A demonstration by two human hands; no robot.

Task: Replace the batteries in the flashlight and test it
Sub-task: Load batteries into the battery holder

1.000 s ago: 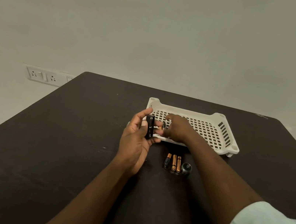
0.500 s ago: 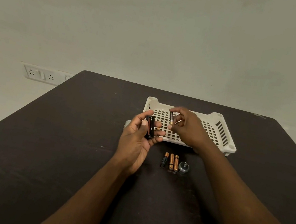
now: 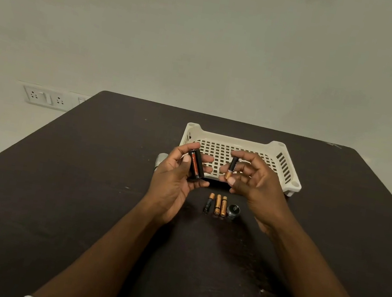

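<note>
My left hand (image 3: 171,183) grips a black cylindrical battery holder (image 3: 196,164) with a copper-coloured battery seated in its slot. A short gap to the right, my right hand (image 3: 256,183) pinches a single black-and-copper battery (image 3: 231,168) between thumb and fingers, held upright. Both hands hover above the dark table (image 3: 80,194), in front of a white perforated tray (image 3: 283,159). Three more batteries (image 3: 217,204) lie side by side on the table below my hands, with a round dark flashlight cap (image 3: 233,209) just right of them.
A small pale object (image 3: 161,159) pokes out behind my left hand, mostly hidden. A wall socket panel (image 3: 47,98) sits on the wall beyond the table's left edge. The table's far edge runs just behind the tray.
My right hand has lifted a battery out of the tray and drawn it back toward me, beside the holder. My left hand kept hold of the holder and barely moved.
</note>
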